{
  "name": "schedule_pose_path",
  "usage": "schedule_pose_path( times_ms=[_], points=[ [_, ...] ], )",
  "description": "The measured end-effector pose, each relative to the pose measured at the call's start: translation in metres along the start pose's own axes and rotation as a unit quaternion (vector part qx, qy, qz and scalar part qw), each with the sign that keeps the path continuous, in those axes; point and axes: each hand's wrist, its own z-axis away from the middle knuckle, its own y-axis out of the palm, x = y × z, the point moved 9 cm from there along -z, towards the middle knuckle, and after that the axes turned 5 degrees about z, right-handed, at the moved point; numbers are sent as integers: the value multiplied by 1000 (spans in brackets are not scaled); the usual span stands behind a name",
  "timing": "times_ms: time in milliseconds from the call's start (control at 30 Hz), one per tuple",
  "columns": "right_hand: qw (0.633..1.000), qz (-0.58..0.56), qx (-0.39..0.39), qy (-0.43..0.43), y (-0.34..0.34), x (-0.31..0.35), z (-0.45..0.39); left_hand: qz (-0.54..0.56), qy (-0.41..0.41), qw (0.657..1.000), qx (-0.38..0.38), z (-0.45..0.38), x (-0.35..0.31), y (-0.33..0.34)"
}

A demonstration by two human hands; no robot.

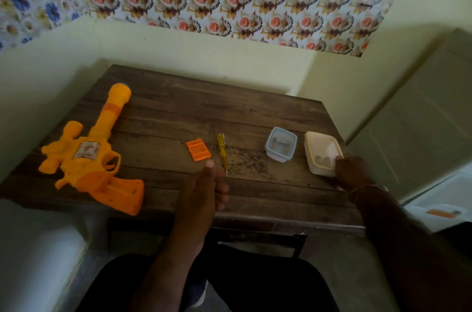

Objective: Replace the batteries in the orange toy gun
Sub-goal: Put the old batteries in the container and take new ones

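Reaching into the cream rectangular plastic tub (pixel 322 152) at the right edge of the dark wooden plank table (pixel 178 112), our right hand (pixel 353 173) has its fingers curled at the tub's near corner; whether they pinch one of the pale cylinders inside, probably batteries, we cannot tell. Our left hand (pixel 204 189) rests near the middle of the near edge, fingers loosely bent and holding nothing, its thumb pointing towards the small orange ribbed battery cover (pixel 198 150).

The orange plastic toy gun (pixel 94 155) lies on its side at the left, barrel pointing far, the slot in its grip uncovered. It sits well apart from the tub, so each cell must cross the whole table; a loose pinch could let one roll off the near edge. Putting cells in the wrong way round seems the likelier slip, since no polarity marks show from here. The tub stands close to the right edge, and a tug from the right hand could tip it over.

Beside the cover lies a yellow-handled screwdriver (pixel 222 149), its tip partly hidden by our left hand. A small clear square container with a blue rim (pixel 281 144) stands left of the tub; its contents are too blurred to name. Whether the grip slot is bare or loaded is lost in shadow.
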Motion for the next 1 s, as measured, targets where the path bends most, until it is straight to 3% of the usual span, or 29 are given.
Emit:
schedule_pose_path(
  times_ms=[100, 167, 233, 333, 433, 500, 800, 1000],
  points=[
    [993, 103, -52, -33, -13, 17, 9, 8, -2, 1000, -2, -1, 2, -1],
    [975, 149, -156, -54, -30, 28, 23, 5, -4, 1000, -4, -2, 2, -1],
    [939, 164, -246, -177, -32, 64, 49, 11, -8, 1000, -9, -5, 2, -3],
    [910, 187, -164, -332, 8, 118, 87, 16, -13, 1000, -15, -6, 3, -4],
    [889, 275, -80, -358, 47, 141, 104, 34, -7, 999, -4, -5, 1, -2],
    [888, 304, -67, -340, 56, 140, 104, 48, -1, 999, 0, -4, -3, -2],
    [901, 231, -164, -328, 28, 129, 112, 56, 11, 998, 5, -6, -5, -3],
    [884, 145, -167, -411, 17, 142, 163, 39, -8, 999, 6, -8, -1, -1]
  ],
)
